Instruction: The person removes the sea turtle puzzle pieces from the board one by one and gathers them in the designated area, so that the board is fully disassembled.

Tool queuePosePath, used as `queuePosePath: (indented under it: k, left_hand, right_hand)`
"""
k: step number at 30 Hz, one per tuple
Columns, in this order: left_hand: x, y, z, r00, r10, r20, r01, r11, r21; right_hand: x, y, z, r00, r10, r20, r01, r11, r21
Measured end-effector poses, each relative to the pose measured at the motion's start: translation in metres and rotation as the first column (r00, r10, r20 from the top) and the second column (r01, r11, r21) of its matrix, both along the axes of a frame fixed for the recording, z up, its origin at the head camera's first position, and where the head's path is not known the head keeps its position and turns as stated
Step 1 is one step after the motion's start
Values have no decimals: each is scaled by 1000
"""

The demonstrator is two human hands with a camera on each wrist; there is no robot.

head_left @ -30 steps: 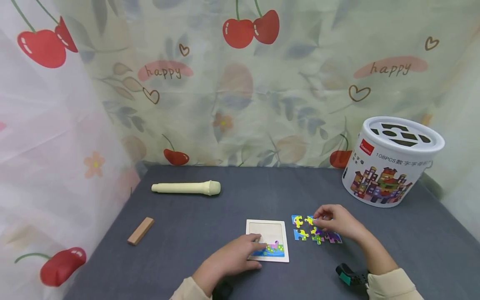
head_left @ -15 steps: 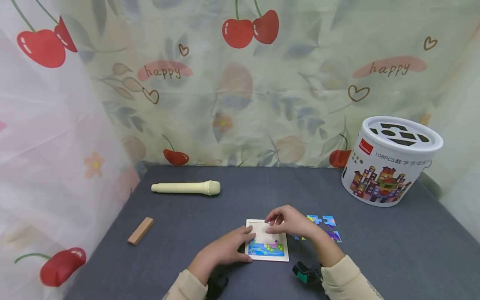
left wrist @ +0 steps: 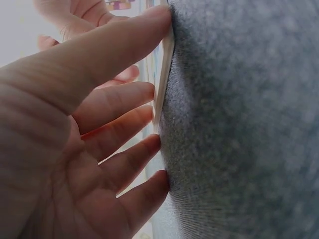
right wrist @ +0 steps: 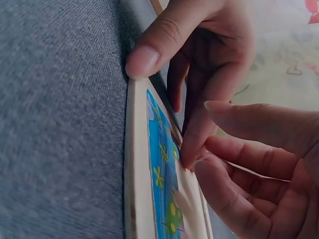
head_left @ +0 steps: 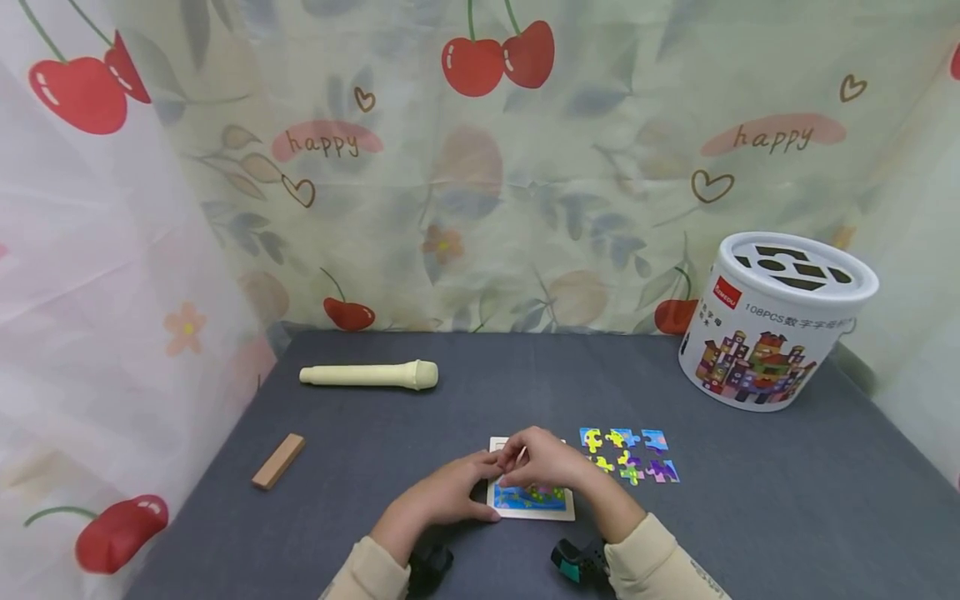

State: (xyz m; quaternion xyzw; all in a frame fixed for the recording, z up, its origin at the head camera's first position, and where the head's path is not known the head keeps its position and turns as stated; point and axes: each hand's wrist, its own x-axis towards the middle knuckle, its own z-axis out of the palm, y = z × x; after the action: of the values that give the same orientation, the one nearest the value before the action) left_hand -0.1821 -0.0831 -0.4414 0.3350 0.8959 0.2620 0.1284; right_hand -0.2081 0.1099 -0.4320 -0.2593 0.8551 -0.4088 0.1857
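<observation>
A square wooden puzzle tray (head_left: 551, 516) lies on the table, with blue sea-picture pieces (right wrist: 158, 169) along its near side. My left hand (head_left: 442, 493) is at the tray's left edge. Its thumb touches the near left corner, and its fairly straight fingers reach along the side, one fingertip onto the tray's surface. Over the tray, my right hand (head_left: 551, 462) has loosely bent fingers beside the left fingertips, and the right wrist view shows no piece between thumb and fingers. Loose jigsaw pieces (head_left: 632, 472), yellow, blue and purple, lie in two rows right of the tray.
A cream toy microphone (head_left: 367, 375) lies toward the back left. A wooden block (head_left: 278, 462) rests at the left. The white printed tub (head_left: 765, 333) with a slotted lid stands back right. A cherry-patterned curtain (head_left: 420, 208) closes off the back.
My right hand has moved left from the loose pieces to over the tray, beside my left fingers. My left hand has drawn back from over the picture to the tray's left edge.
</observation>
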Motion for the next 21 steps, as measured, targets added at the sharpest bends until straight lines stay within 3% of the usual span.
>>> queuePosePath:
  k: [6,14,21]
  left_hand:
    - [1,0,-2,1000,23,-6,-23,1000,-19]
    - [0,1,-1,1000,30,10,-30,999,-22]
    - [1,1,0,999,33,12,-33,999,-24]
  right_hand:
    - [2,2,-3,1000,-21,-20,21,1000,21]
    - [6,-1,-6,1000,24,-19,-23,1000,19]
    - [7,-3,-10,999,13,-36,-13,1000,16]
